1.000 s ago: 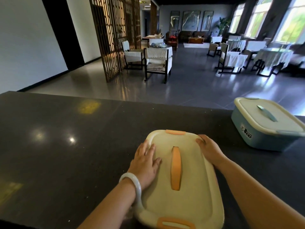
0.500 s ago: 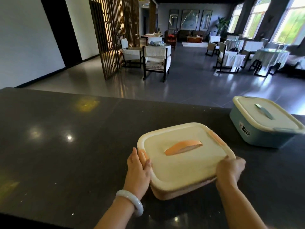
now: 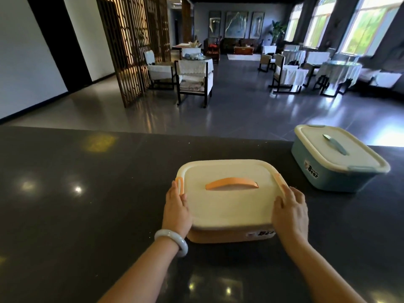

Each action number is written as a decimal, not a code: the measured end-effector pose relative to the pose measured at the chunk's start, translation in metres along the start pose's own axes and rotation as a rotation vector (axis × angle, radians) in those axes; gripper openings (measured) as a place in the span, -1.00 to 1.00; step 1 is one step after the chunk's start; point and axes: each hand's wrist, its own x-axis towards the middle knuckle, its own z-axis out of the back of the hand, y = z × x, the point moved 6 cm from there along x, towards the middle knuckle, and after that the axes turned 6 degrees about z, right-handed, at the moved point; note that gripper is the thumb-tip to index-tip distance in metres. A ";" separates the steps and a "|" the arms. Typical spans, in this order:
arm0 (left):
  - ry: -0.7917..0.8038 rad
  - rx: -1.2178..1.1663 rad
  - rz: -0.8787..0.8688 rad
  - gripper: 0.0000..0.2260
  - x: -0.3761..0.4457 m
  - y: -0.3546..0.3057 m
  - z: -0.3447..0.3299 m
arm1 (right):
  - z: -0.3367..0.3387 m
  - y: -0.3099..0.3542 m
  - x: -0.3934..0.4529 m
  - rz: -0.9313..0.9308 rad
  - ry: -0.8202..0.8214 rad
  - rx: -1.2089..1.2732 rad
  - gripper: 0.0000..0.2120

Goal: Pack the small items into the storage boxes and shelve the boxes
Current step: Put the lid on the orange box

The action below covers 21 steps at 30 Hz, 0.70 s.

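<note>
Grip: the left hand (image 3: pixel 177 212) and the right hand (image 3: pixel 289 212) sit on opposite short sides of the orange rectangular plastic storage box with a cream lid (image 3: pixel 227 200), 1 hand per side, fingers lying fairly straight against the lid's rim and holding nothing else. By my reading this symmetric hold is there to steady or turn the box square to the person before it is lifted.

Position: the box stands on the dark polished stone surface (image 3: pixel 87 204), lower centre of the frame, its long side facing the camera.

Look: the lid is closed and seated flat; an arched orange handle (image 3: pixel 231 184) runs across its middle, and an orange clip shows at each short end. A small printed label sits on the near wall, lower right; its text is too blurred to read.

Second box: a blue rectangular plastic storage box with a cream lid (image 3: pixel 337 158) rests at the right of the frame, well apart, also lidded.

Wrist: a pale stone bangle (image 3: pixel 171 239) circles the left wrist.

Stage: packing looks finished for both boxes; shelving appears to remain.
</note>
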 end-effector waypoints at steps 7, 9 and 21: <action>0.023 0.026 0.028 -0.55 0.063 -0.008 -0.019 | -0.029 0.002 0.042 -0.031 -0.047 -0.023 -0.54; 0.036 0.052 0.042 -0.55 0.080 -0.012 -0.024 | -0.037 0.003 0.056 -0.027 -0.047 -0.021 -0.52; 0.035 0.089 0.071 -0.55 0.176 -0.036 -0.055 | -0.086 0.008 0.145 -0.013 -0.034 -0.089 -0.48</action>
